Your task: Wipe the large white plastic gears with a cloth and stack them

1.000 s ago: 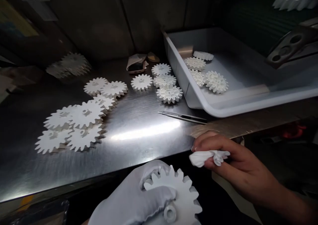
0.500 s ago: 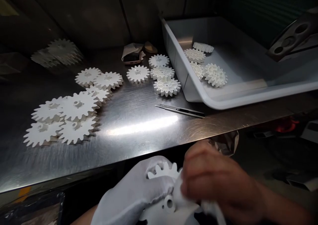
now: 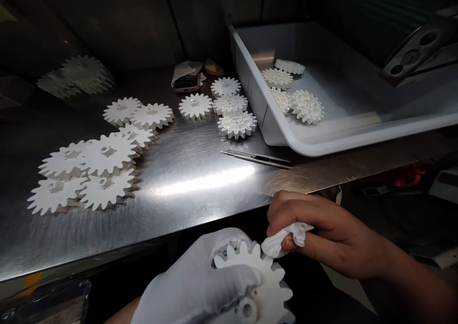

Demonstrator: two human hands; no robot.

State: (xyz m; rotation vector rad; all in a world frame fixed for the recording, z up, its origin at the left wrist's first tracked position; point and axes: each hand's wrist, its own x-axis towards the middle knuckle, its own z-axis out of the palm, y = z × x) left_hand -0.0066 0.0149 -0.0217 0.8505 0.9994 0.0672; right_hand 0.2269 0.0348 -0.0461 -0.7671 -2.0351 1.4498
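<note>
Gloved left hand (image 3: 195,281) clamped on a white gear (image 3: 266,286) just below the table's (image 3: 161,209) front edge; bare right hand (image 3: 322,233) pinching a cloth (image 3: 286,238) against the gear's teeth; more gears (image 3: 107,154) on the table.

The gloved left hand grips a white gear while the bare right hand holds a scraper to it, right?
No: the head view shows the bare right hand holding a white cloth to the white gear, not a scraper; the gloved left hand grips it.
</note>
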